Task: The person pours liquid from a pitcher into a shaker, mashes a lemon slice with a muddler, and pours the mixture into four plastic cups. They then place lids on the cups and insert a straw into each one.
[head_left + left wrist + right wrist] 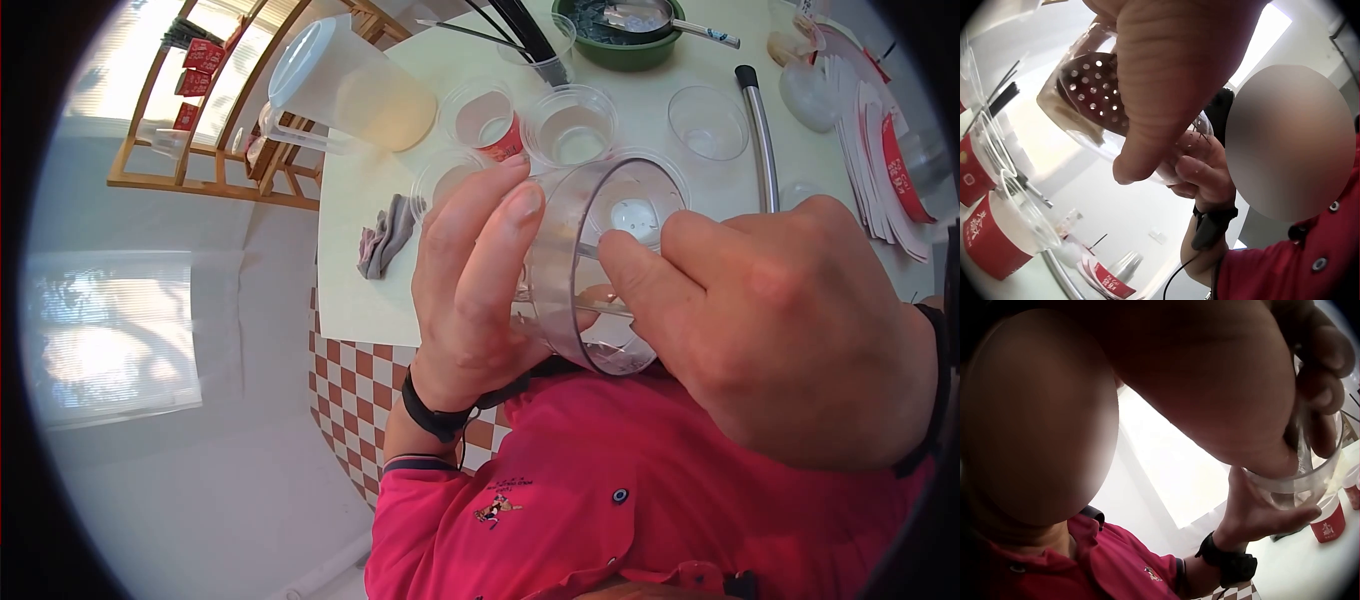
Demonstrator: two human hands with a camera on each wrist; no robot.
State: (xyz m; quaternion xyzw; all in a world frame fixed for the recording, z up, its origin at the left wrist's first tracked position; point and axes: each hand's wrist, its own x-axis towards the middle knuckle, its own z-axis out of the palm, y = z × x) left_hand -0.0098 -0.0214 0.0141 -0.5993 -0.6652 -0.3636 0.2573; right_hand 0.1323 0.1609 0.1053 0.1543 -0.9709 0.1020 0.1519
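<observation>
My left hand (470, 280) grips a clear plastic cup (553, 250) from the side, holding it tilted above the table with its mouth turned toward my right hand (790, 320). The right fingers reach in at the cup's rim and pinch the thin handle of a perforated spoon. Through the cup wall in the left wrist view, the dark spoon head (1088, 84) shows several round holes. A brownish layer (1072, 115) lies along the wall near the cup's base. From the right wrist view, the fingers are bent inside the rim (1291, 482).
Beyond the cup stand a red paper cup (507, 143), a clear cup (570, 125) and a lidded pitcher (385, 105) of pale liquid. A green bowl (625, 52) is at the back, a metal rod (762, 150) at the right. A grey cloth (388, 235) lies near the left edge.
</observation>
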